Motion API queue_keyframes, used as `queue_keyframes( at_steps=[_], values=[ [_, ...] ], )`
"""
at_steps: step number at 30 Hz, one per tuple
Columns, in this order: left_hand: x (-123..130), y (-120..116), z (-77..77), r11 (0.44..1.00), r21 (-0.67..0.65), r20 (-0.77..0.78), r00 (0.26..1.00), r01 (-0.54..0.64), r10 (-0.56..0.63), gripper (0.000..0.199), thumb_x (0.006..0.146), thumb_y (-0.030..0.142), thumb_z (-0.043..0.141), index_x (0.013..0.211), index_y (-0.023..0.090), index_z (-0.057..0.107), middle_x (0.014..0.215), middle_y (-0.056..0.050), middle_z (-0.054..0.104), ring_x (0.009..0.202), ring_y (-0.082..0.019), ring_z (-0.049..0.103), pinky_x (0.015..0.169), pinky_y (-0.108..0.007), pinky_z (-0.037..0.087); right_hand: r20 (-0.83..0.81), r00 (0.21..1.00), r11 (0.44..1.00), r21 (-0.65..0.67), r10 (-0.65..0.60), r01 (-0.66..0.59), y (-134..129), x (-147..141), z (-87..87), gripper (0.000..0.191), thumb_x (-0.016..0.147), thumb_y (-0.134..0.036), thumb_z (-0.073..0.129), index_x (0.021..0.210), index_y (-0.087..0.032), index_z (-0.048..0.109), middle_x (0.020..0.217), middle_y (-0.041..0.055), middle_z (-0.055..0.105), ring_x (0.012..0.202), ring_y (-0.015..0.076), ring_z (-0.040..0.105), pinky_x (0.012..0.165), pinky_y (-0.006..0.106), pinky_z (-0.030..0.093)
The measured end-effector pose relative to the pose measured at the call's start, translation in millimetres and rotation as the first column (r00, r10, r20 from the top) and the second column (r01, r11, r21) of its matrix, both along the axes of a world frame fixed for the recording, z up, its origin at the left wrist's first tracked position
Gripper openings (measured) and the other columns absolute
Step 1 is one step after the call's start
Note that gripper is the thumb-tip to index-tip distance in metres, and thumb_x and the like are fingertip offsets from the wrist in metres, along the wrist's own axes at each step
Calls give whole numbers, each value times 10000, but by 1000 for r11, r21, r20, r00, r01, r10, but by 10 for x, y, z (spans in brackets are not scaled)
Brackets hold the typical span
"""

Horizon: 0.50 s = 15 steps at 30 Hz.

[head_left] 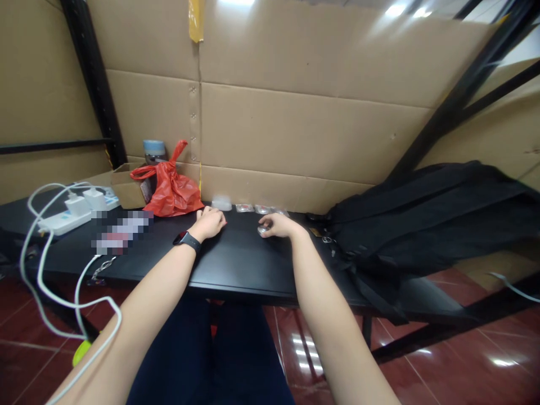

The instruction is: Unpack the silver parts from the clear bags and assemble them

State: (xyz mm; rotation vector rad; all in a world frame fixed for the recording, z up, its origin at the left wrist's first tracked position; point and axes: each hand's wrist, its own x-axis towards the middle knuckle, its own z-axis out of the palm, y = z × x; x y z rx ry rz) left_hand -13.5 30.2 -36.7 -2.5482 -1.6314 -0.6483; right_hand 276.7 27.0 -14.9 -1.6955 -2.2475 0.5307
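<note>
Right hand (280, 226): thumb and fingers pinched on one small shiny item (262, 230), held low over the table (240, 270); a fingertip grip probably suits so small a thing.

Left hand (211, 221): fingers curled downward, near the red bag (175, 194); cannot tell whether they hold anything. A dark watch (187, 242) on this wrist.

Clear packets (244, 207): in a row at the table's back edge, by the cardboard wall (287, 135), perhaps lined up there to leave working room in front. Whitish object (221, 202): left of the row, blurred.

Black backpack (434, 214): right end, seemingly set aside. Power strip (70, 219): left end, plugs fitted, presumably within cable reach.
</note>
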Motion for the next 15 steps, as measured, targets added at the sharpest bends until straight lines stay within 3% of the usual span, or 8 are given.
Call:
queue_keyframes(
  at_steps=[4, 9, 15],
  values=[
    [69, -56, 76, 999, 27, 95, 995, -19, 17, 244, 993, 348, 452, 989, 227, 665, 1070, -89, 723, 1090, -274, 577, 928, -422, 327, 9, 1000, 1000, 8, -5, 5, -19, 15, 12, 503, 673, -243, 859, 1152, -178, 722, 1079, 75, 746, 956, 216, 696, 900, 303, 509],
    [95, -104, 149, 999, -20, 207, 978, 40, -35, 118, 910, 326, 629, 920, 234, 702, 986, -38, 768, 1018, -243, 658, 935, -394, 317, -37, 999, 999, 26, -23, 24, -33, 48, 15, 432, 699, -276, 840, 1106, -171, 741, 1051, 74, 748, 933, 217, 699, 901, 320, 523],
    [162, -166, 160, 994, -63, 353, 934, 85, -57, 182, 862, 358, 706, 1017, 272, 747, 938, -3, 791, 1006, -232, 681, 935, -387, 345, -293, 956, 991, 132, 16, 24, -66, -118, 26, 523, 740, -250, 791, 1241, -182, 662, 1153, 107, 715, 850, 201, 696, 843, 378, 583]
  ],
)
